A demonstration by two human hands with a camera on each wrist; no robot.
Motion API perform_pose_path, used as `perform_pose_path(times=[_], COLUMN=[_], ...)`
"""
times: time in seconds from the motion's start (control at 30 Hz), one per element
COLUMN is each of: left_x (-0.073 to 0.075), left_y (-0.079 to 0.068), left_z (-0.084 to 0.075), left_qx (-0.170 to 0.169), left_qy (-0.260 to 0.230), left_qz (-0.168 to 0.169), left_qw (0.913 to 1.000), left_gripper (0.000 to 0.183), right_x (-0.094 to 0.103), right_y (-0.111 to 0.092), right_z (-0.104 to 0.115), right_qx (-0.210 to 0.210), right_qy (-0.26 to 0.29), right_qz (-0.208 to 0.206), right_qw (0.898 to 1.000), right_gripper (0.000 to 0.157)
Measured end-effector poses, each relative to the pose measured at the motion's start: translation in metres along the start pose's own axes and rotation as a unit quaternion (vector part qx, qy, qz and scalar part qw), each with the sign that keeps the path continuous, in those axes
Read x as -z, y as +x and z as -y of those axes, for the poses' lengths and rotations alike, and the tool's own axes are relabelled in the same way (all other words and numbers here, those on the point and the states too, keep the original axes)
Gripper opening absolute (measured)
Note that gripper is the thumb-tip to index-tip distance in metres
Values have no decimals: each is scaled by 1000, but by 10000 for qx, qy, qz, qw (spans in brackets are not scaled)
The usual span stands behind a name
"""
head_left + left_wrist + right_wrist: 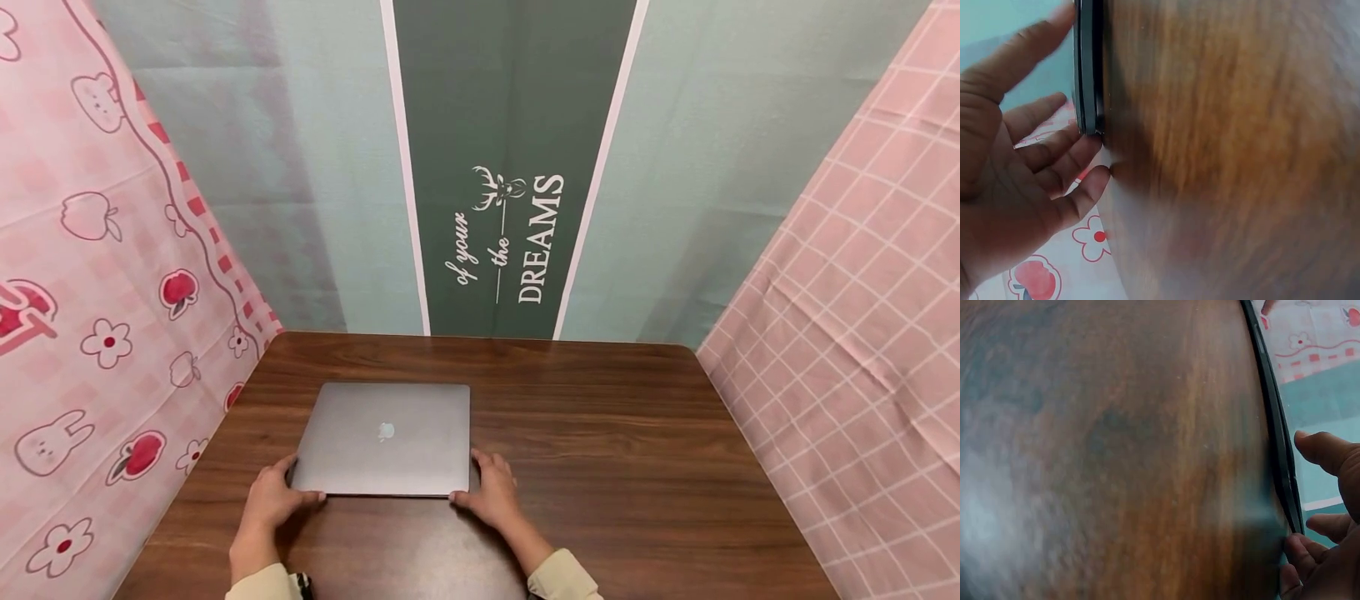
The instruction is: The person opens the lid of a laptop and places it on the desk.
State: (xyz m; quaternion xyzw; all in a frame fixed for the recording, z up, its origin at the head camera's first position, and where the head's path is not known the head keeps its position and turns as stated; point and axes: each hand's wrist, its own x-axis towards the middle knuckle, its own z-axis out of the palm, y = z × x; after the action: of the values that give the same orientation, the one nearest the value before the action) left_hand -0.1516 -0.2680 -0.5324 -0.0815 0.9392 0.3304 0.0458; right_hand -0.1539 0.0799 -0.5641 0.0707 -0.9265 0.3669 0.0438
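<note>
Bracketing a closed grey metal laptop (378, 467), your left hand (272, 498) touches its seven o'clock corner and your right hand (491, 493) its five o'clock corner; fingers of both extended or loosely bent, unclenched. Laptop lies flat on your brown wood-grain table (622, 467), toward nine o'clock of centre.
</note>
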Motion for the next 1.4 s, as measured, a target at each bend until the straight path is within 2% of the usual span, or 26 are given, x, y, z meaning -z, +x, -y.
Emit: perform_pose_path(times=[0.2, 0.33, 0.53, 0.6, 1.07, 1.23, 1.4], left_x=[0, 0, 1, 2, 1, 3, 6], left_y=[0, 1, 1, 0, 2, 5, 5], left_z=[-2, -1, 1, 1, 0, -1, -3], left_qx=[-47, -5, 253, 331, 187, 220, 439], left_qy=[79, 137, 357, 383, 350, 200, -243], left_qz=[-117, -134, -94, -117, -201, -94, 119], left_qw=[9999, 9998, 9990, 9987, 9990, 9995, 9987], left_gripper=[92, 97, 102, 100, 94, 93, 93], right_x=[-4, -6, -12, -13, -15, -16, -12], right_y=[0, 1, 1, 1, -1, -1, 1], right_z=[1, 3, 7, 9, 10, 10, 15], right_qx=[-24, -110, -175, -181, -302, -389, -552], right_qy=[-457, -605, -814, -769, -698, -408, 49], right_qz=[-83, -88, -133, -154, -184, -383, -495], right_qw=[9989, 9981, 9964, 9968, 9969, 9977, 9972], right_gripper=[81, 82, 82, 80, 73, 71, 70])
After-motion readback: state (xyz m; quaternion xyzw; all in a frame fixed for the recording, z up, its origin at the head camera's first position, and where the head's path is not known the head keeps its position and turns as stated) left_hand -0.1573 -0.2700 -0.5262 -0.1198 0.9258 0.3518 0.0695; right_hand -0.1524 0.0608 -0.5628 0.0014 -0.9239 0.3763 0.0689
